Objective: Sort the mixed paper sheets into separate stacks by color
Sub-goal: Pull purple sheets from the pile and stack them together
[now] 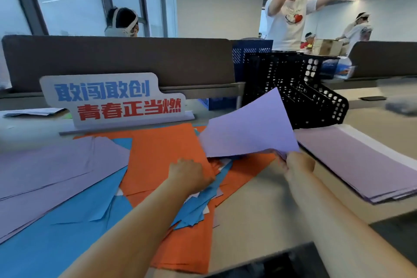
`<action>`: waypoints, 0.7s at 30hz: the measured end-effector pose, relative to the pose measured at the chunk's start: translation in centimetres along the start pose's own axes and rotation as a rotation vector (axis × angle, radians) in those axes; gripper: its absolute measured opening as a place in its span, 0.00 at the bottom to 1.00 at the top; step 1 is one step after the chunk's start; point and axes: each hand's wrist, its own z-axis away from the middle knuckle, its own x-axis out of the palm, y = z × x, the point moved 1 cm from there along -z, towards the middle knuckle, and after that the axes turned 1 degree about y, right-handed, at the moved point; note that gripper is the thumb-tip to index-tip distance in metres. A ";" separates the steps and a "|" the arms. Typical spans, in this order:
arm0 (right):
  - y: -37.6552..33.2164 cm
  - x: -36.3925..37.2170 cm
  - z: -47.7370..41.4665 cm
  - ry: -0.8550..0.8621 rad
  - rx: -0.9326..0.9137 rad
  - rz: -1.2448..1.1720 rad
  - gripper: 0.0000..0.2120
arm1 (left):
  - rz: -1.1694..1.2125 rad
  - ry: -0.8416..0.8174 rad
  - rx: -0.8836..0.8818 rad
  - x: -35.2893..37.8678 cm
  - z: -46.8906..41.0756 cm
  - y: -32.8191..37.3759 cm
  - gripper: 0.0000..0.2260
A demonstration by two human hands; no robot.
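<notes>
A mixed heap of paper covers the desk in front of me: orange sheets (158,153) in the middle, blue sheets (56,228) at the lower left, purple sheets (52,165) at the left. My right hand (297,163) pinches a purple sheet (250,126) by its near edge and holds it lifted above the heap. My left hand (191,174) rests on the orange sheets, fingers curled at their edge. A neat purple stack (361,160) lies on the desk to the right.
A white sign with blue and red characters (112,99) stands behind the heap. A black perforated file rack (293,88) stands at the back right, a blue crate (248,52) behind it. A grey divider (112,58) closes the desk's far side. People stand and sit beyond.
</notes>
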 end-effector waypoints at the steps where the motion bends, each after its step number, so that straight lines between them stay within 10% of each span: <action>1: -0.5 -0.9 0.0 0.009 0.031 -0.088 0.15 | -0.004 0.045 -0.002 0.0 -0.4 0.8 0.27; 5: -2.4 -4.1 0.6 0.051 0.118 -0.325 0.13 | 0.602 0.137 0.161 0.1 -1.6 5.4 0.20; 10: -3.0 -7.3 0.4 -0.017 0.131 -0.295 0.18 | 1.776 -0.360 -0.052 -0.4 -2.2 11.4 0.09; 21: -3.9 -11.9 0.8 -0.369 0.227 0.287 0.08 | 2.013 -0.212 -0.327 0.1 -4.2 15.5 0.12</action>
